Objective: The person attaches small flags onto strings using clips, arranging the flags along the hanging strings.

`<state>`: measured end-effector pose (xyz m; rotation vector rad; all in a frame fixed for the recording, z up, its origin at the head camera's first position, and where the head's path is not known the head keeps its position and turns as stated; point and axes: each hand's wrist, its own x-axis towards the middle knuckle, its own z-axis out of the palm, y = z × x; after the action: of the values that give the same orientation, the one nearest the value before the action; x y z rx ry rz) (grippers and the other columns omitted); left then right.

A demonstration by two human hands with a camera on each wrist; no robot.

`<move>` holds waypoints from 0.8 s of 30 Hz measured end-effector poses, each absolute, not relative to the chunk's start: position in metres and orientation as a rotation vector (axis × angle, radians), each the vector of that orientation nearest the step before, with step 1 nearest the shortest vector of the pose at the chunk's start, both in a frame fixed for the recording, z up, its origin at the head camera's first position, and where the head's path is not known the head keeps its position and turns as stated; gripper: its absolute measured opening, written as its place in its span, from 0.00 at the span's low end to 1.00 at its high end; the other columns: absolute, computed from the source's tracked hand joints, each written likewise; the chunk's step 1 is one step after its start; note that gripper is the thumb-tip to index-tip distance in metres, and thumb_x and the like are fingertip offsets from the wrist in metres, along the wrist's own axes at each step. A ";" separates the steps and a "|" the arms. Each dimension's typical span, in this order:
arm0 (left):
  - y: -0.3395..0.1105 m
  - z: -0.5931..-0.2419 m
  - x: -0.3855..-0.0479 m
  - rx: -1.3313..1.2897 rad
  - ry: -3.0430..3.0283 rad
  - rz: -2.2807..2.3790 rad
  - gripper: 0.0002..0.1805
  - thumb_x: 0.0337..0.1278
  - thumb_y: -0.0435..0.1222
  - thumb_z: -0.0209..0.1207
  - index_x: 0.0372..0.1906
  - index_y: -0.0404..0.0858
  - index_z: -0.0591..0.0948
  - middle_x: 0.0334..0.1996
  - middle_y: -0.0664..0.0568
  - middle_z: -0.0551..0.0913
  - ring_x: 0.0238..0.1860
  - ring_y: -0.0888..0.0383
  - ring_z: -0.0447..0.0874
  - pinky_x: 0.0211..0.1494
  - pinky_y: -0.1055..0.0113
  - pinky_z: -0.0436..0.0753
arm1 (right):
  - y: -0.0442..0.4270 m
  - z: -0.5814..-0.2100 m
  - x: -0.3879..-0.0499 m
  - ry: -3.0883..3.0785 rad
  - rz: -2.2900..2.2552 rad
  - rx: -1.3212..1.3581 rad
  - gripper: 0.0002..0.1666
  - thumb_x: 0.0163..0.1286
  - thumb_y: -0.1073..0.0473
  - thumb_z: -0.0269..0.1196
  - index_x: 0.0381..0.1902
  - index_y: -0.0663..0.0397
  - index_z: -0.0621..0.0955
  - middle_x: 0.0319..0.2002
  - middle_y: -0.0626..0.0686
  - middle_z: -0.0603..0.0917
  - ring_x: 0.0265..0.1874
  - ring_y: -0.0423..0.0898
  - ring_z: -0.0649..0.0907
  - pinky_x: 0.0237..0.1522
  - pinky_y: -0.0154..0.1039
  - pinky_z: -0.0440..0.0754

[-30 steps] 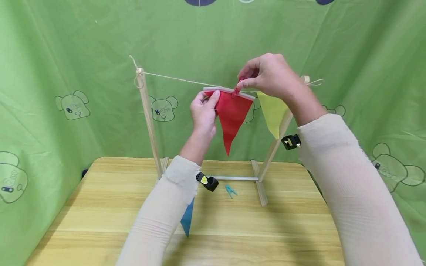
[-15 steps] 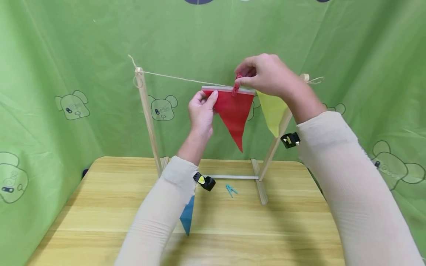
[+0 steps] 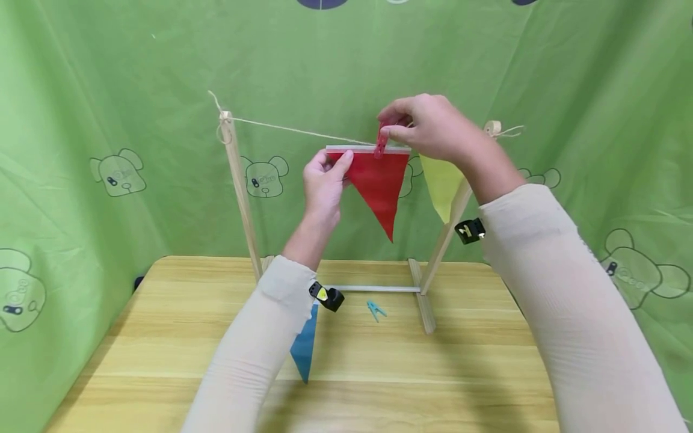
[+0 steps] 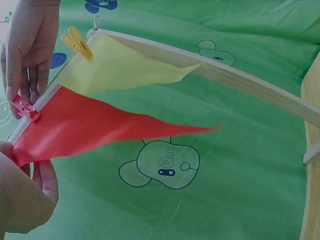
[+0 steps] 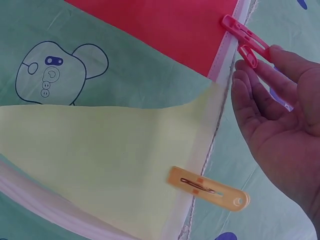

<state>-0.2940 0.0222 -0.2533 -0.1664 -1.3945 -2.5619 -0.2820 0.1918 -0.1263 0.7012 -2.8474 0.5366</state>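
Observation:
A red pennant (image 3: 381,186) with a white top band hangs point down at the string (image 3: 303,130). My left hand (image 3: 325,186) pinches its top left corner, thumb in front. With thumb and fingers my right hand (image 3: 433,123) grips a red clothespin (image 3: 381,144), whose tip lies over the pennant's top band near the middle. In the right wrist view the clothespin (image 5: 245,37) crosses that band beside the string. To the right hangs a yellow pennant (image 3: 441,183), held on the string by an orange-yellow clothespin (image 5: 207,189); the two pennants nearly meet at their top corners.
Wooden posts (image 3: 240,198) hold up the string at either side, joined low down by a pale bar (image 3: 379,289). A teal clothespin (image 3: 375,310) lies on the wooden table (image 3: 406,373). A blue pennant (image 3: 305,352) is partly behind the left forearm.
The red pennant has levelled along its top edge and its point has swung right. Both hands have shifted slightly left, keeping hold of the pennant and the red clothespin.

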 end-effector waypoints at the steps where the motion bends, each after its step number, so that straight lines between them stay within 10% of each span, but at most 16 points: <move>1: 0.022 -0.254 -0.294 -0.169 -1.398 -2.563 0.07 0.67 0.28 0.64 0.47 0.32 0.83 0.38 0.48 0.84 0.38 0.55 0.86 0.49 0.62 0.90 | 0.192 -0.127 -0.282 -2.849 0.537 0.703 0.22 0.79 0.53 0.59 0.64 0.59 0.80 0.55 0.59 0.85 0.54 0.52 0.82 0.58 0.49 0.80; 24: 0.024 -0.258 -0.296 -0.187 -1.439 -2.587 0.10 0.68 0.31 0.64 0.50 0.34 0.83 0.43 0.45 0.88 0.41 0.55 0.88 0.51 0.62 0.90 | 0.198 -0.134 -0.278 -2.819 0.603 0.770 0.27 0.82 0.53 0.55 0.73 0.56 0.73 0.59 0.59 0.84 0.59 0.54 0.81 0.64 0.51 0.78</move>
<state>-0.2960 0.0236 -0.2583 -0.1874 -1.4393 -2.5875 -0.2783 0.1979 -0.1339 0.7701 -2.8193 0.6028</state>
